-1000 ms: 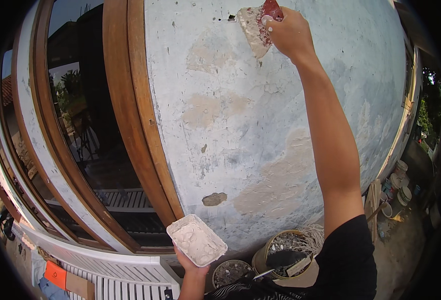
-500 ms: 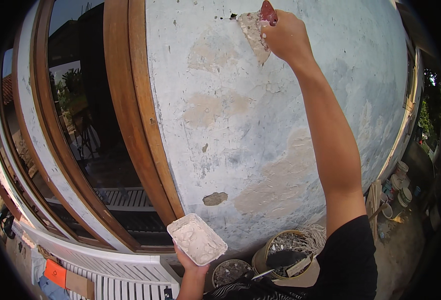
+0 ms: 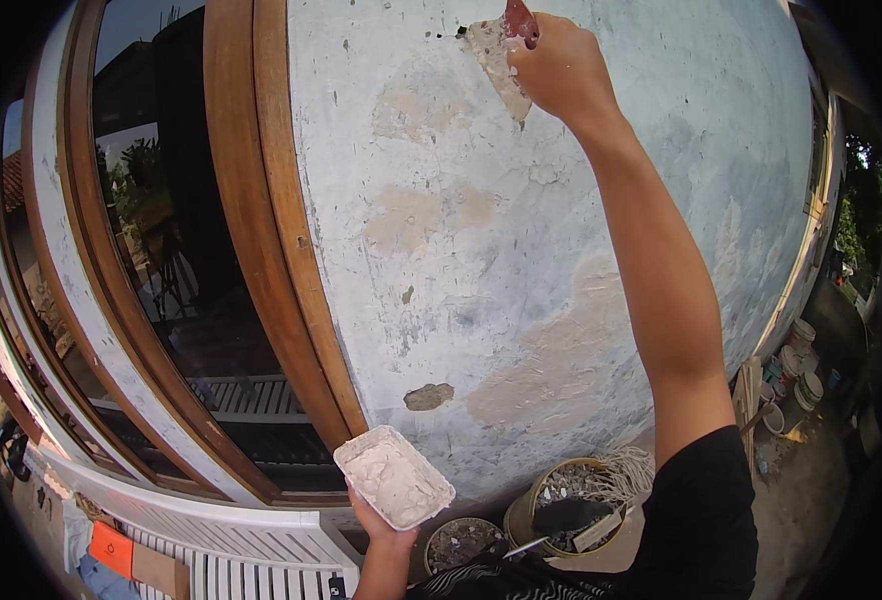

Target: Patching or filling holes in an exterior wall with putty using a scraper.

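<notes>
Right hand: fingers clamped on the scraper, twelve o'clock, likely stiff, best held by its handle; left hand: fingers clamped on the tub, six o'clock

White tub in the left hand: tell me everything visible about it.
The white tub is rectangular with rounded corners, looks like plastic, and holds pale, unevenly surfaced paste. Its open top faces the camera. The left hand holds it from below; in the picture it appears just below the brown wooden frame's lower end.
</notes>
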